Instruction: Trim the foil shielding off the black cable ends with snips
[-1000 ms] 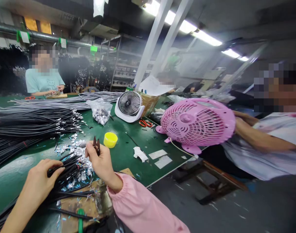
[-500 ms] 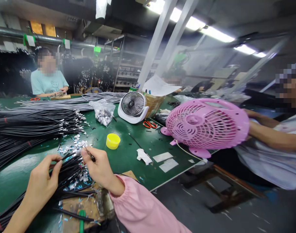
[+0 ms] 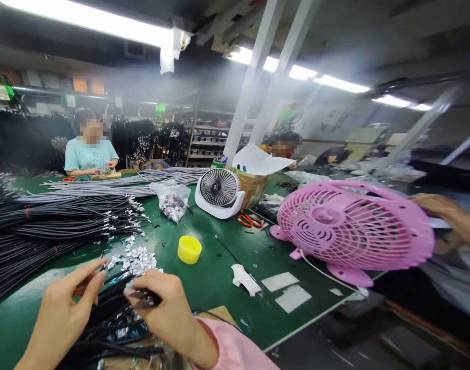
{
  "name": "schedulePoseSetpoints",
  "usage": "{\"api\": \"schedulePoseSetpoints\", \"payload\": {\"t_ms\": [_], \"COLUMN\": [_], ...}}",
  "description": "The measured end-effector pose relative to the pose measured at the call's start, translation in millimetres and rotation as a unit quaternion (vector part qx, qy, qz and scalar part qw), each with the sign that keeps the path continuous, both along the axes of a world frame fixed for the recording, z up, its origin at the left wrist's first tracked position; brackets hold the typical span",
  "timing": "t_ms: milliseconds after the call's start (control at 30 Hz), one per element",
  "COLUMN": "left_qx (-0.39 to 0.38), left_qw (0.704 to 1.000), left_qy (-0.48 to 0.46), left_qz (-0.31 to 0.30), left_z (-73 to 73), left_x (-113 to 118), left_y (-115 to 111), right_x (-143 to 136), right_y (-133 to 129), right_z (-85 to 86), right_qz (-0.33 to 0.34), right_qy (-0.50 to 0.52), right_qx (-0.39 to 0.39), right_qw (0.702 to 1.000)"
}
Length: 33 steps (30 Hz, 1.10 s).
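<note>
My left hand is closed in a pinch at the lower left, over a bundle of black cables. What lies between its thumb and forefinger is too small to make out. To its right, my right hand is closed around a small dark metal tool, mostly hidden by the fingers; its kind does not show. The fingertips of both hands are apart. Just beyond them lies a pile of silvery foil scraps, with bits of blue among them.
A yellow round tub, white fan, orange-handled scissors and pink fan stand or lie on the green table. Black cable bundles fill the left. One person sits across; another person's arm is at right.
The view has tilted up, so table things sit lower in the picture. Both hands remain over the black cables. My right hand has turned, hiding more of the dark tool.
</note>
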<state>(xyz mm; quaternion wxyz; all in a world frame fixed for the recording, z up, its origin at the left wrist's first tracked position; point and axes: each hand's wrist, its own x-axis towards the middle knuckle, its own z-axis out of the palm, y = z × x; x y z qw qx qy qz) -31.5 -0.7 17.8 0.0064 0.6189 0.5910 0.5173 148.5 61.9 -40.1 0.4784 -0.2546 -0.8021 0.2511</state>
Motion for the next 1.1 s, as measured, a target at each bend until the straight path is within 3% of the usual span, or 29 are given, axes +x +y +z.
{"api": "schedulePoseSetpoints", "payload": {"t_ms": [167,300,533,733,933,1100], "left_qx": [0.073,0.081,0.062,0.011,-0.048,-0.024], "left_qw": [0.996,0.994,0.996,0.999,0.975,0.969], "left_qy": [0.043,0.070,0.046,-0.032,-0.212,-0.244], "left_qz": [-0.004,-0.026,-0.045,-0.034,0.035,0.030], "left_z": [-25.3,-33.0,-33.5,-35.5,-19.2,-10.6], "left_x": [10.5,16.6,19.1,23.1,36.1,41.6], "left_y": [-17.2,-19.1,-19.1,-20.5,-25.6,-27.7], "right_x": [-1.2,-6.0,-4.6,-2.4,1.2,1.7], "right_y": [-5.8,-8.4,-10.5,-12.1,-11.1,-13.1], "right_z": [7.5,6.5,7.1,5.6,10.3,15.0], "right_qz": [0.005,0.007,-0.002,-0.004,0.023,0.038], "right_qy": [0.066,0.070,0.070,0.065,0.064,0.053], "right_qx": [-0.049,-0.067,-0.073,-0.084,-0.110,-0.083], "right_qw": [0.997,0.995,0.995,0.994,0.992,0.994]}}
